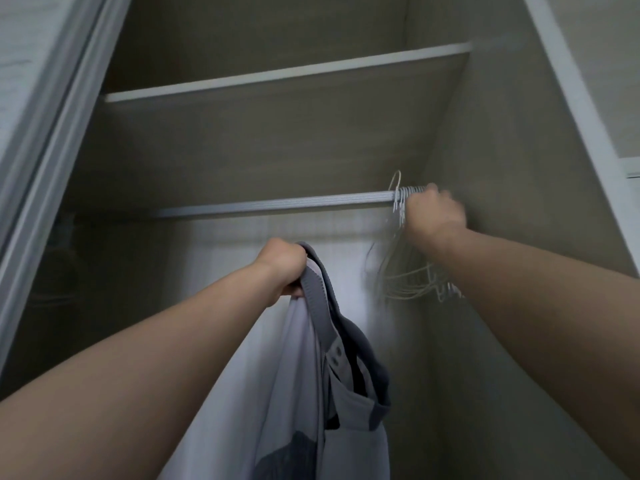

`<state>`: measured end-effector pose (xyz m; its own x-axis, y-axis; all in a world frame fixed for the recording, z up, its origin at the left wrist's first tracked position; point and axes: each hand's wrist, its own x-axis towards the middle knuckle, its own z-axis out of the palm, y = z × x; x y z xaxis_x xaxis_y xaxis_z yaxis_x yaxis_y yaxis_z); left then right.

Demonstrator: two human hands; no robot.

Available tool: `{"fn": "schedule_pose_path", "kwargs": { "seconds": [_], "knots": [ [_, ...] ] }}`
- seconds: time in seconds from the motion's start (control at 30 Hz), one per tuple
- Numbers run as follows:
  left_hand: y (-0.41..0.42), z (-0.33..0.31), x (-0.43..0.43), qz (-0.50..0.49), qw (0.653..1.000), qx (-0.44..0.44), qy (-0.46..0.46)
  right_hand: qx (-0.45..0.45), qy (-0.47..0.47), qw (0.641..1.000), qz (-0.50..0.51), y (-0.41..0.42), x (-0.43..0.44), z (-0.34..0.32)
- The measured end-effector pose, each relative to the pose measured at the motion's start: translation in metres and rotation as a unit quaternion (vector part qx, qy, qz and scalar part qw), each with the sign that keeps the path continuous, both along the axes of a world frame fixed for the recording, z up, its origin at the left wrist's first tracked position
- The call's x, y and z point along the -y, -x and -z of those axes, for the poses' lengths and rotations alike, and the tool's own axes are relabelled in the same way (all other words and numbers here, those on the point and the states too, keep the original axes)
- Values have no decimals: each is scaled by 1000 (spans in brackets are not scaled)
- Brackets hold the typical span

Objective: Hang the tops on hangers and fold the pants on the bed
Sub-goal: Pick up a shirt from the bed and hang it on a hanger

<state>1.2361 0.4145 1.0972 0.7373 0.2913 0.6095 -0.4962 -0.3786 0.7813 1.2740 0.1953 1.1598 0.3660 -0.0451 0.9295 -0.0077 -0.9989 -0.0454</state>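
Head view: our left hand [284,266] clamps the pale-grey, dark-trimmed top [332,393] below-left of the thin white wire hangers [405,271] on the silver metal rail [277,204], where our right hand [434,211] sits, grip too blurred to tell.

shelf [287,72]: white-edged board spanning the wardrobe, high above the rail.
rail [277,204]: ribbed metal bar, horizontal, under the shelf, running to the right wall.
door frame [52,116]: pale sliding-door edge slanting along the left.
right wall [502,150]: beige wood-grain panel.
back panel [225,265]: lighter, below the rail.
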Motion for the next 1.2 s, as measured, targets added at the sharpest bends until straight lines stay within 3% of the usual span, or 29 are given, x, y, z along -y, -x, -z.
{"fn": "schedule_pose_path", "kwargs": {
  "seconds": [0.23,0.4,0.63,0.83,0.93,1.07,1.2],
  "knots": [
    [13,-4,-4,3,1000,9,11,26,-124,986,-108,37,-2,-7],
    [32,0,-6,10,999,33,37,12,-210,943,-257,71,-9,12],
    [80,35,-7,39,998,17,56,40,-277,870,-406,148,12,88],
    [122,84,1,66,996,-33,40,-16,-410,745,-525,239,22,175],
    [145,104,6,63,996,-56,29,-1,-454,687,-568,290,36,207],
    [178,123,19,70,994,-88,10,32,-465,693,-551,334,60,242],
    [215,136,42,64,991,-115,-4,-49,-510,672,-535,344,86,249]
  ]
}}
